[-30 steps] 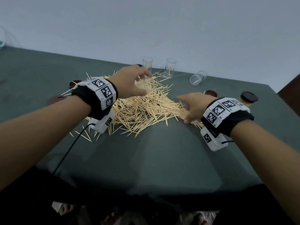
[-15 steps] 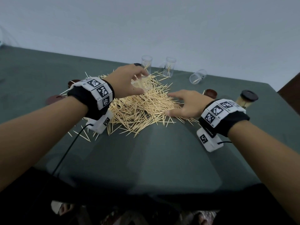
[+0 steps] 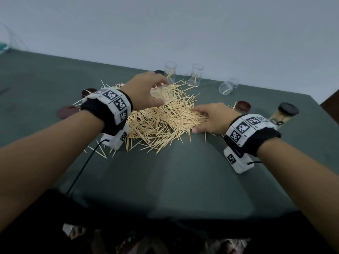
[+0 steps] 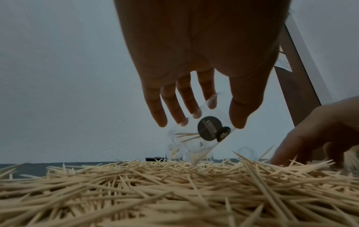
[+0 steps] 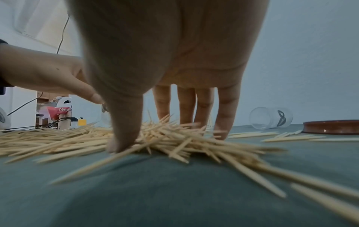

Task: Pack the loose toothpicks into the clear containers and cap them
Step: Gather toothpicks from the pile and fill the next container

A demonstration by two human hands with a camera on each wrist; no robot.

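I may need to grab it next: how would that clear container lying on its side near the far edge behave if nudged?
The clear container on its side is round-walled, so a nudge would probably roll it across the cloth-covered table. It holds only a few toothpicks, so it is likely very light and easily skids. Its smooth plastic may slip in a loose pinch.

I can read no words; the round black sticker point(image 4: 207, 130) on my jar point(image 4: 196, 135) is too blurred.

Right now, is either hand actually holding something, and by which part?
The left hand holds a tilted clear container by its side wall. The right hand rests spread on the toothpicks, gripping nothing.
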